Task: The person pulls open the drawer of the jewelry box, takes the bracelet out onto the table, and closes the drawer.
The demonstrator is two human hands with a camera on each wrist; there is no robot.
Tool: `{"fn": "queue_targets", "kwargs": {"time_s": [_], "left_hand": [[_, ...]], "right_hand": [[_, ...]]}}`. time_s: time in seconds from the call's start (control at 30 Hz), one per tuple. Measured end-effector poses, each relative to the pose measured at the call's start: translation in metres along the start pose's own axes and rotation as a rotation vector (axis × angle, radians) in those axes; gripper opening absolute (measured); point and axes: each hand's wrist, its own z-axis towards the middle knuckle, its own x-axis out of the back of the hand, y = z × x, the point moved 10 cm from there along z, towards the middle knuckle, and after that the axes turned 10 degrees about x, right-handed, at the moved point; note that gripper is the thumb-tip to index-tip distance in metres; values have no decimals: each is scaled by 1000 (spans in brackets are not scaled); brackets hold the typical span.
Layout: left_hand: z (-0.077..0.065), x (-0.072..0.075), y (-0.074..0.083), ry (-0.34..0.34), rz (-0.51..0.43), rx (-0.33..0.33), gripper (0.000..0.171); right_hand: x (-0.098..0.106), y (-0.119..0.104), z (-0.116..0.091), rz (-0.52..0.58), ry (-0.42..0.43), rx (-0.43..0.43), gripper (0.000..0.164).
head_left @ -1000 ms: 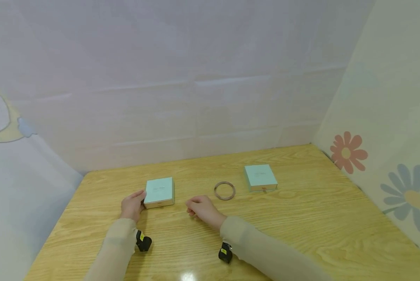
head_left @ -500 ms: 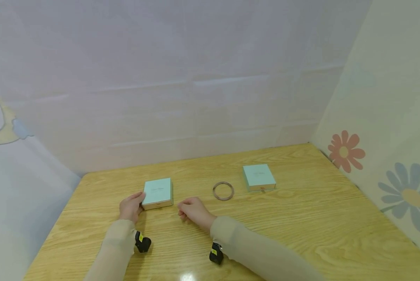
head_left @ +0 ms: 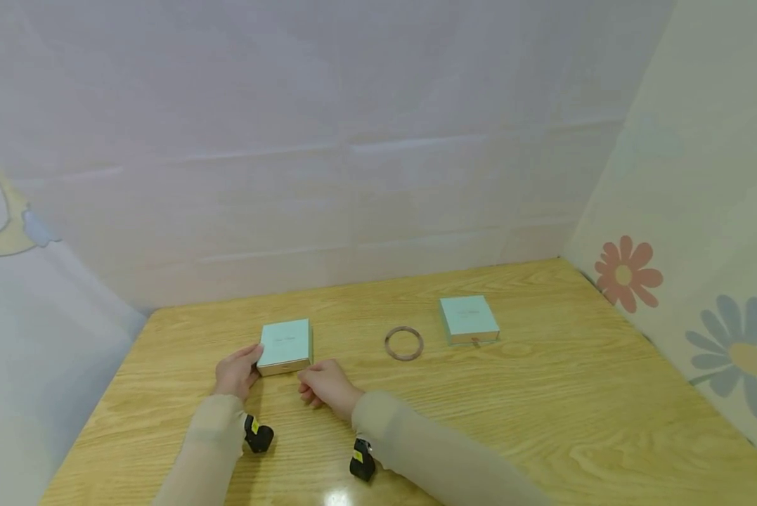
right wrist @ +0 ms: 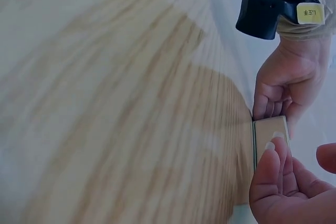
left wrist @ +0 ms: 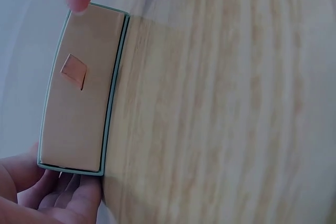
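Pale cloth [head_left: 289, 105] fills the upper half of the frame, and the wooden table [head_left: 542, 393] spreads below it. Your far edge is the line where the two meet, and the left edge slants down to the lower left of the frame, close to your left arm. Your widest room for moving is the stretch of wood at lower right.

You have two flat boxes lying on the table: the left box [head_left: 285, 343] left of centre, and the right box [head_left: 469, 315] right of centre, well apart from both hands. Both have the peach end turned towards you, probably so that it is easy to reach.

Your left hand [head_left: 235, 372] is clamped on the left side of the left box, thumb at the upper edge and fingers bent beneath it — a hold that should steady the box while leaving its front uncovered. Your right hand [head_left: 330, 385] is by the near right corner, fingers loosely bent, thumb apart, holding nothing. The fingertips overlap the box in both wrist views, so you can't fairly tell whether they touch.

The ring [head_left: 404, 358] lies flat between the boxes, beyond your right hand — near enough to mind when that arm swings right. Smallest is the tab [left wrist: 75, 70], standing out from the left box's peach front, with no finger on it.
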Motion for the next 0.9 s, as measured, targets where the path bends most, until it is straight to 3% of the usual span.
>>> {"fn": "queue_targets", "kwargs": {"time_s": [0.37, 0.9], "left_hand": [[0, 1, -1, 22, -1, 7, 47], [-3, -1, -1, -15, 22, 6, 50]], "right_hand": [[-11, -5, 1, -40, -35, -5, 25], [-15, 10, 15, -1, 34, -75, 33]]}}
